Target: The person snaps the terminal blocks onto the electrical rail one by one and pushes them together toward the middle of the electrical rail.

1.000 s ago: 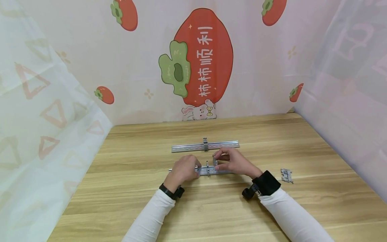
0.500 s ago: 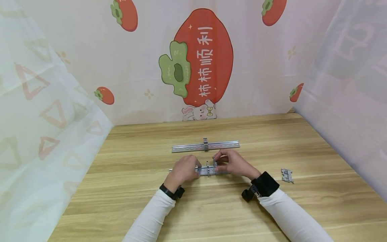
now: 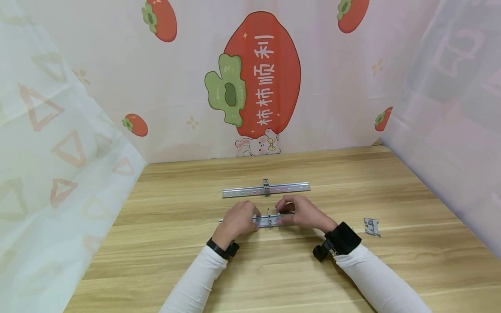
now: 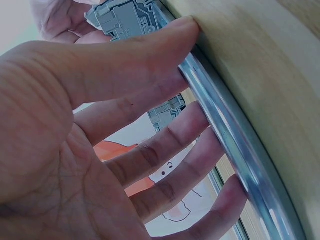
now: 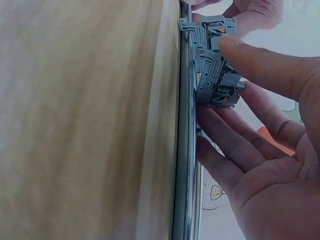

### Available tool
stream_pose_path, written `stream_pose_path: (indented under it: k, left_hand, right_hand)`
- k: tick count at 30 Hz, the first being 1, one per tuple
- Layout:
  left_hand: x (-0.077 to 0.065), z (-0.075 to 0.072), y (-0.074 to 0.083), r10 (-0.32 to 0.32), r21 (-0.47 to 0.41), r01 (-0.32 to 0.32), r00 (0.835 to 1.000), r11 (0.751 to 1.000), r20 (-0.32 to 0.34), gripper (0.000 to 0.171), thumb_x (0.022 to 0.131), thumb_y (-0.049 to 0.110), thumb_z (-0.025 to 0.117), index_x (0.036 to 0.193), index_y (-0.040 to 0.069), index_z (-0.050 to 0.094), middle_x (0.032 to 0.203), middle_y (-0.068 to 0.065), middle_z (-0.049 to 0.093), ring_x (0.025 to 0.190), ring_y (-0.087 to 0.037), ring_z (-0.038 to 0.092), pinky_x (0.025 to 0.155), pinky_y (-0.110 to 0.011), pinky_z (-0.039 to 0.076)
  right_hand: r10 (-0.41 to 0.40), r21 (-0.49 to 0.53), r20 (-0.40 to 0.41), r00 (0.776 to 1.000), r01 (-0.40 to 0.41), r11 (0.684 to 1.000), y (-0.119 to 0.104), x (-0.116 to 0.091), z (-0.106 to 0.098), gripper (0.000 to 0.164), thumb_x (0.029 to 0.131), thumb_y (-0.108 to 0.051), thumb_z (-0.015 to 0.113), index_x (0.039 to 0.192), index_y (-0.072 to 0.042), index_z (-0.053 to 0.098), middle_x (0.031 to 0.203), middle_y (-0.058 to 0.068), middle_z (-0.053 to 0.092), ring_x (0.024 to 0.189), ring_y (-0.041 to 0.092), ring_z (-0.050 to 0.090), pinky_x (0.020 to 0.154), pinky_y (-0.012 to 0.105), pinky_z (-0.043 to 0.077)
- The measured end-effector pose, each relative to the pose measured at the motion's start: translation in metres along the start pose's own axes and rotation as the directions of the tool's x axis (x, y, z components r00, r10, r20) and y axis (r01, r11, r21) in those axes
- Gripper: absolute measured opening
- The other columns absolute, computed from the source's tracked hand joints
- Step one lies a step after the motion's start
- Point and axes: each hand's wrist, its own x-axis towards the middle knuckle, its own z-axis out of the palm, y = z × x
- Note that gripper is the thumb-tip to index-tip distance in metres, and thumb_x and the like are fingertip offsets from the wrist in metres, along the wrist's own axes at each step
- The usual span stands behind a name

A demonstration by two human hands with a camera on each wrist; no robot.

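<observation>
My left hand [image 3: 239,217] holds the nearer metal DIN rail [image 3: 262,221], thumb along the near edge and fingertips at the far edge, as the left wrist view shows. One thin grey terminal block [image 3: 269,219] stands across this rail between my hands. To its right, my right hand [image 3: 306,212] pinches a second grey terminal block [image 5: 218,82] between thumb and fingers. In the right wrist view this held block sits tilted at the rail, close beside the standing one. Whether it is latched onto the rail cannot be seen.
Behind my hands lies another DIN rail [image 3: 242,191] with a small group of terminal blocks [image 3: 266,187] at its middle. A loose terminal block [image 3: 372,227] lies flat on the wooden table [image 3: 250,278] at right. A printed cloth [image 3: 180,78] hangs at the back.
My right hand has lowered slightly with the pinched terminal block, which now sits nearer the rail. The left hand keeps its hold on the rail in the same place.
</observation>
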Motion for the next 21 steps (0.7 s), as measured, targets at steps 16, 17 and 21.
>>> stream_pose_path:
  k: [16, 17, 21]
  left_hand:
    - [0.0012, 0.0006, 0.0010, 0.017, 0.007, -0.017, 1.000, 1.000, 0.004, 0.028, 0.076, 0.011, 0.089, 0.103, 0.008, 0.081, 0.112, -0.007, 0.072, 0.086, -0.016, 0.059, 0.071, -0.036, 0.052]
    - [0.0009, 0.0002, 0.0012, 0.020, 0.009, -0.020, 1.000, 1.000, 0.001, 0.028, 0.076, 0.011, 0.089, 0.102, 0.008, 0.081, 0.112, -0.007, 0.072, 0.086, -0.016, 0.060, 0.071, -0.036, 0.052]
    - [-0.0002, -0.0003, 0.0016, 0.026, 0.008, -0.026, 1.000, 1.000, -0.006, 0.028, 0.076, 0.009, 0.088, 0.102, 0.007, 0.080, 0.112, -0.008, 0.072, 0.088, -0.017, 0.061, 0.072, -0.036, 0.052]
  right_hand:
    - [-0.017, -0.124, 0.023, 1.000, 0.020, 0.992, -0.0043, -0.0015, -0.0001, 0.031, 0.078, -0.002, 0.086, 0.102, -0.003, 0.066, 0.117, 0.015, 0.067, 0.110, 0.025, 0.067, 0.096, 0.040, 0.052]
    - [-0.017, -0.138, 0.022, 1.000, 0.020, 0.990, -0.0050, -0.0017, -0.0001, 0.031, 0.078, -0.003, 0.086, 0.102, -0.004, 0.067, 0.117, 0.014, 0.068, 0.109, 0.024, 0.067, 0.096, 0.040, 0.052]
    - [-0.024, -0.166, 0.021, 0.999, 0.027, 0.986, -0.0062, -0.0021, 0.0004, 0.031, 0.078, -0.003, 0.087, 0.101, -0.006, 0.067, 0.115, 0.011, 0.069, 0.106, 0.021, 0.067, 0.094, 0.041, 0.052]
